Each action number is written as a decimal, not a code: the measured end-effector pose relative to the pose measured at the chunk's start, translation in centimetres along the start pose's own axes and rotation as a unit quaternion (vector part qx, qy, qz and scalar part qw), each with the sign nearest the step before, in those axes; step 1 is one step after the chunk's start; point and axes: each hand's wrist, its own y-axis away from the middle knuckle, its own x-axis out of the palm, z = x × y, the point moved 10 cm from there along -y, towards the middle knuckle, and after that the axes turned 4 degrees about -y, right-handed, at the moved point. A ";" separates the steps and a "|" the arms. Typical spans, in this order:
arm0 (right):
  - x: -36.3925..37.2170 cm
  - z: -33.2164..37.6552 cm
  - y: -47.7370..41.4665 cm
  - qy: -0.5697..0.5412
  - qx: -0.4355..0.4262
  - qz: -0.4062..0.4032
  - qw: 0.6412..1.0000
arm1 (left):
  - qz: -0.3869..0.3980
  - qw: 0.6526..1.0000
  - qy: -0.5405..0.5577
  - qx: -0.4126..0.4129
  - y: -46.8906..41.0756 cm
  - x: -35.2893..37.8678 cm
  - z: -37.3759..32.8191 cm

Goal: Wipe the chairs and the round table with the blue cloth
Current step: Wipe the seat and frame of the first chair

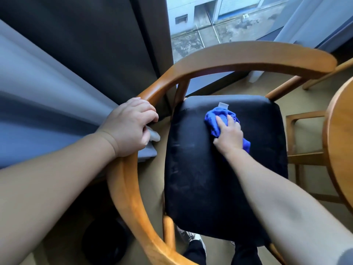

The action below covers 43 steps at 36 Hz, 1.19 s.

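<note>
Right hand point(228, 134) flat, pressing blue cloth point(219, 116) on black seat point(206, 178), left hand point(129, 123) clamped round chair rail point(131, 197), round table point(340, 142) close beside.

Right hand point(228, 134) presses the bunched blue cloth point(213, 119) onto the wooden chair's black seat cushion point(200, 169), left of the round table's edge point(340, 140). Left hand point(129, 125) grips the curved backrest rail point(248, 54).

You see: grey curtain point(47, 102) at left | daylit window point(219, 22) top centre | beige floor point(150, 184) lower centre
</note>
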 end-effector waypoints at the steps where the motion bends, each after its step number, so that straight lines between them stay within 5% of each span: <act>1: 0.5 0.7 0.2 -0.006 0.010 0.008 1.000 | -0.001 1.000 0.002 -0.001 -0.1 0.0 0.0; 9: 7.6 9.2 9.2 0.014 -0.224 0.060 0.973 | -0.010 1.000 0.006 -0.001 0.2 -0.1 0.1; 14: 11.4 10.1 16.8 0.030 -0.324 0.182 0.928 | -0.028 0.999 0.009 -0.017 0.4 -0.6 0.2; 19: 10.0 8.4 19.4 0.054 -0.329 0.243 0.911 | -0.029 0.999 -0.010 -0.041 0.8 -0.8 -0.1; 29: -1.2 2.6 20.4 0.013 -0.304 0.202 0.931 | -0.094 0.980 0.064 -0.162 9.9 -1.6 -6.6; 38: -10.5 -0.4 24.9 -0.058 -0.315 0.179 0.930 | -0.104 0.933 0.102 -0.329 21.6 -2.8 -18.1; 43: -12.1 -2.4 28.9 -0.110 -0.292 0.231 0.922 | -0.114 0.888 0.127 -0.428 26.6 -1.6 -25.4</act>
